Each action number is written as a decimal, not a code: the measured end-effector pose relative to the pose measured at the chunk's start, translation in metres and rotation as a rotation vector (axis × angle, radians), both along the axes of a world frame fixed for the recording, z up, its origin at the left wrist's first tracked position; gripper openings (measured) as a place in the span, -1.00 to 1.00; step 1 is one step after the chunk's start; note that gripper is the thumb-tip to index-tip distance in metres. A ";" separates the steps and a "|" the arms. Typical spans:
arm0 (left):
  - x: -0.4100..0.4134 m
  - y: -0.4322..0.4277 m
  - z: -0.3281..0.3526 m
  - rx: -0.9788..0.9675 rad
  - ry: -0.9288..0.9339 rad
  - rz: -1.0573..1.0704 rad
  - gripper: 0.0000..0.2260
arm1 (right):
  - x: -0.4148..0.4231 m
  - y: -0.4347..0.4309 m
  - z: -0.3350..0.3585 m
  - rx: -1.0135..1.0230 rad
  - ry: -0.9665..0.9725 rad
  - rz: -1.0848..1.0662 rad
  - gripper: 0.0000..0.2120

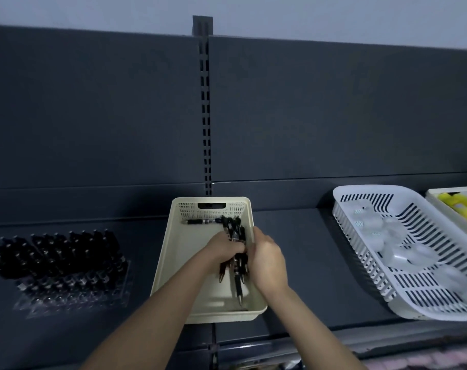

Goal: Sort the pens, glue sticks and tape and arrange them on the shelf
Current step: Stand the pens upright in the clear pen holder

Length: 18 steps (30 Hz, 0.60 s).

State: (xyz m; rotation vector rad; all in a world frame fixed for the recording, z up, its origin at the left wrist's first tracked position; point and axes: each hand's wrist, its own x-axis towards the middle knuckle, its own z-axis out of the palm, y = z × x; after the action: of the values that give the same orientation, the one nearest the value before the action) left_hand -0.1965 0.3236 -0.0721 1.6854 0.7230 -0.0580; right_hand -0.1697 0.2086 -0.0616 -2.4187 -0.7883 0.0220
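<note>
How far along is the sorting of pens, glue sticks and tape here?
Done: rows of black pens fill the clear rack on the left. In hand: left hand and right hand grip a bundle of pens in the cream basket. Left: one loose pen at that basket's back, plus tape rolls in the white basket and yellow glue sticks at far right, neither yet set out.
</note>
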 end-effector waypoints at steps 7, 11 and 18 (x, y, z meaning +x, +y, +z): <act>-0.028 0.021 0.012 -0.278 -0.111 0.241 -0.84 | -0.008 0.002 0.006 0.044 -0.002 -0.006 -0.77; -0.040 0.029 0.020 -0.213 -0.181 0.320 -0.83 | -0.010 0.004 0.008 0.010 -0.004 0.020 -0.81; -0.059 0.044 0.035 -0.103 -0.324 0.343 -0.93 | -0.013 0.027 0.018 -0.041 -0.189 0.114 -0.63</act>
State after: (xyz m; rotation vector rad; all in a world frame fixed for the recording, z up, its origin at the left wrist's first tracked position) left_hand -0.2551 0.3675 -0.0370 1.4093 0.7375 0.4040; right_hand -0.1827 0.2357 -0.0436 -2.4360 -1.0194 -0.1489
